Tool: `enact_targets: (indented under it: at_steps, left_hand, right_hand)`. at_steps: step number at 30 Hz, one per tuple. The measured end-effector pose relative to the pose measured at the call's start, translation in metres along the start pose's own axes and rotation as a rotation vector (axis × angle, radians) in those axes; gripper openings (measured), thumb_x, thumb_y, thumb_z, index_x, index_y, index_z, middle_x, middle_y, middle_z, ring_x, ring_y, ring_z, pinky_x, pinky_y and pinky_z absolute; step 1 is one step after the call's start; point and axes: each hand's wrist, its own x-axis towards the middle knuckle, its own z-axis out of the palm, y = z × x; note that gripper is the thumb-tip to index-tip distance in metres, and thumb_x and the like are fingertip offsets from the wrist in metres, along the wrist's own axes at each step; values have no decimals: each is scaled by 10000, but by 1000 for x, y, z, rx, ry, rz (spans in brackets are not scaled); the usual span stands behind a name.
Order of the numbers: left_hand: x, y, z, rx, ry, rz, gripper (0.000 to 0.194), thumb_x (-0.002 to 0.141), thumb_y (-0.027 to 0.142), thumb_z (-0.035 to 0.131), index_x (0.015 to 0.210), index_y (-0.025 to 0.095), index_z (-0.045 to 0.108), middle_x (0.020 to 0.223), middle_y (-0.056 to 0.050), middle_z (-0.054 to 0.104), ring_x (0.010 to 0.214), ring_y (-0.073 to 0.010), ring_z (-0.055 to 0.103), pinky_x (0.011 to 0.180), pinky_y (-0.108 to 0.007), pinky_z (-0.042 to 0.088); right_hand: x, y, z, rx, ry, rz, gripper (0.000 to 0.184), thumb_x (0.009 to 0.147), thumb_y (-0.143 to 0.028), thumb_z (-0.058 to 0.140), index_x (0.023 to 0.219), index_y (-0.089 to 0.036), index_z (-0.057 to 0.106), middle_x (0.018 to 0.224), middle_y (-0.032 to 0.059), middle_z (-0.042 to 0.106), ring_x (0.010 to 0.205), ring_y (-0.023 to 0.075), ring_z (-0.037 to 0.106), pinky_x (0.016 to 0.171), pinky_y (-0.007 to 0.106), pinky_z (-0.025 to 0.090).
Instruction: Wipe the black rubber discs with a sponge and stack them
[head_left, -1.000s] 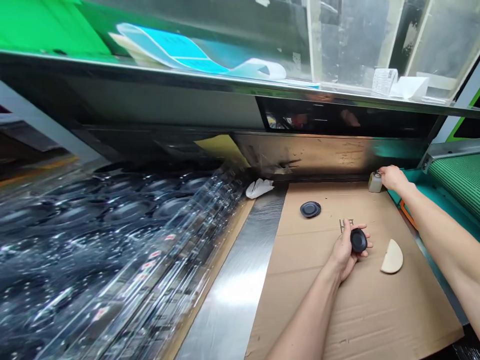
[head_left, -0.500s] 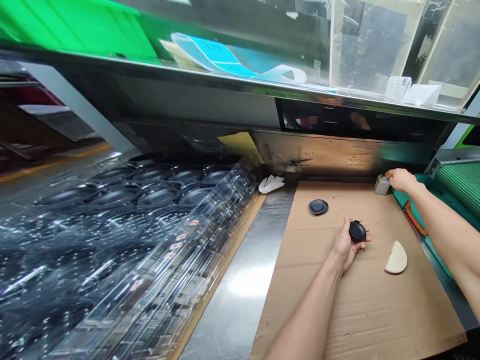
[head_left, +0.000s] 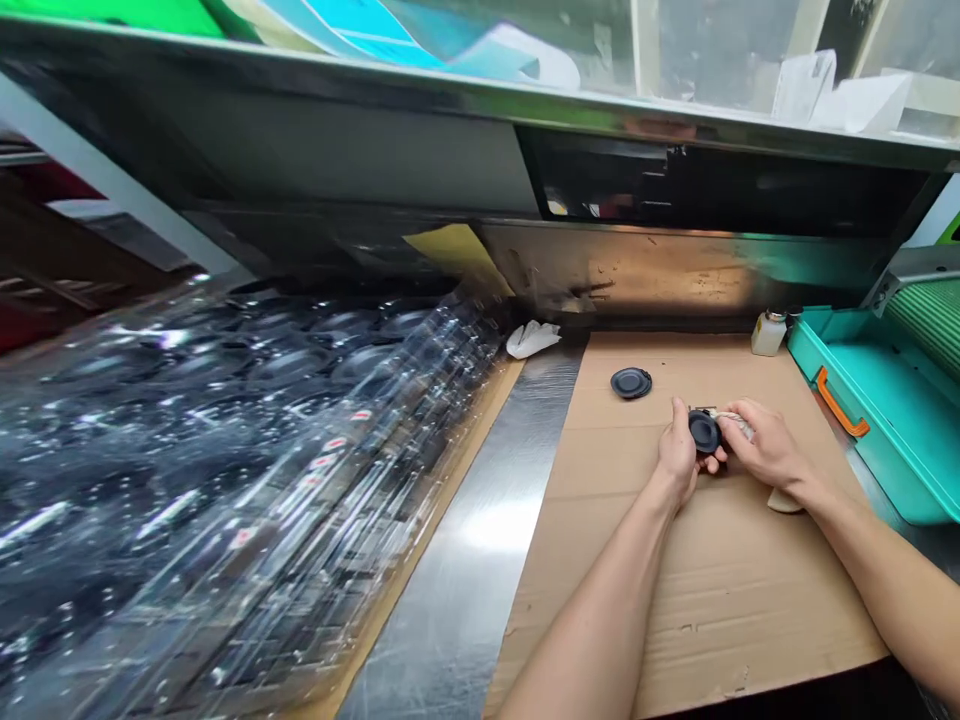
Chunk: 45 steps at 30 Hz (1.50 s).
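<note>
Left grip [head_left: 678,452]: curled about black disc [head_left: 705,432] | right grip [head_left: 766,446]: pinching white wad [head_left: 738,421] at disc's edge

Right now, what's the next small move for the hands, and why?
Probably wipe the white wad across the black round part: the right hand holds the wad at or near its edge, while the left hand supports it.
</note>
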Motion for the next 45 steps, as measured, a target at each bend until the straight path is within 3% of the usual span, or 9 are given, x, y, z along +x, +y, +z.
enact_targets:
  at_steps: [4, 10, 16, 25, 31, 45]
  left_hand:
    - [4, -11, -3, 179, -5, 74, 764, 915, 768, 313, 851, 106, 691, 506, -63, 624, 345, -126, 519, 350, -220, 370]
    - [1, -14, -2, 373, 40, 147, 820, 893, 807, 275, 794, 123, 717, 511, -72, 643, 352, -133, 539, 374, -229, 402]
    - [-3, -12, 2, 390, 61, 151, 824, 903, 795, 264, 724, 123, 706, 497, -84, 632, 347, -139, 533, 374, -239, 401]
    - [-4, -15, 0, 525, 59, 193, 759, 948, 728, 264, 646, 169, 679, 462, -54, 603, 386, -146, 563, 429, -239, 424]
    - [-7, -14, 2, 651, 51, 219, 773, 967, 702, 205, 635, 184, 673, 459, -58, 606, 429, -172, 602, 473, -255, 468]
    - [-7, -14, 5, 709, 172, 192, 768, 958, 712, 211, 637, 178, 660, 415, -51, 578, 424, -198, 611, 477, -279, 480]
  right_hand:
    - [0, 9, 9, -132, -19, -38, 219, 996, -318, 448, 1048, -215, 634, 1019, 76, 692, 890, 203, 641, 788, 297, 464]
    - [-3, 11, 13, -272, -19, 71, 189, 992, -308, 451, 1030, -213, 610, 1004, 66, 701, 838, 201, 639, 706, 286, 423]
    - [-4, 13, 12, -181, -19, 54, 154, 988, -302, 458, 1018, -221, 587, 1004, 54, 704, 823, 183, 640, 719, 275, 429]
    - [-2, 11, 17, -353, -119, 127, 147, 992, -293, 466, 997, -211, 588, 991, 76, 698, 822, 211, 633, 674, 288, 391]
    - [-2, 12, 15, -321, -113, 58, 148, 1004, -272, 445, 988, -209, 578, 986, 70, 685, 817, 194, 623, 688, 280, 386]
    - [-2, 7, 16, -386, -165, 66, 200, 1028, -261, 413, 1069, -183, 593, 1068, 87, 684, 891, 198, 630, 720, 284, 386]
